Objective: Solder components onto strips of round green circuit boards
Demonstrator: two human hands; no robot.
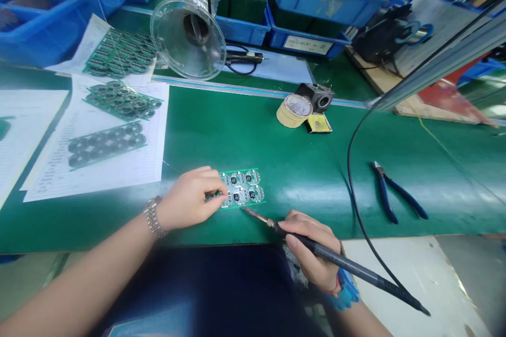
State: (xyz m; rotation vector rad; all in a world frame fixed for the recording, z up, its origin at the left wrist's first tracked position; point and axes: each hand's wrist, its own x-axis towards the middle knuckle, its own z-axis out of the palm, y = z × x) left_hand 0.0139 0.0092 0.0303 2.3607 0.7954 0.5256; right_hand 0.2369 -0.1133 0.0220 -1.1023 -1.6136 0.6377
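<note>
A small green circuit board panel with dark round parts lies near the front edge of the green bench. My left hand rests over its left end, fingers pinched together; what is between the fingertips is too small to make out, though a thin wire runs off to the left of the hand. In my right hand is a black soldering iron, held like a pen. Its metal tip points left and is at the panel's lower edge; whether it touches cannot be told.
Papers with more circuit panels lie at left. Behind stand blue bins and a clear extraction funnel. A yellowish tin and sponge sit mid-bench. Cutters lie right, beyond a hanging black cable.
</note>
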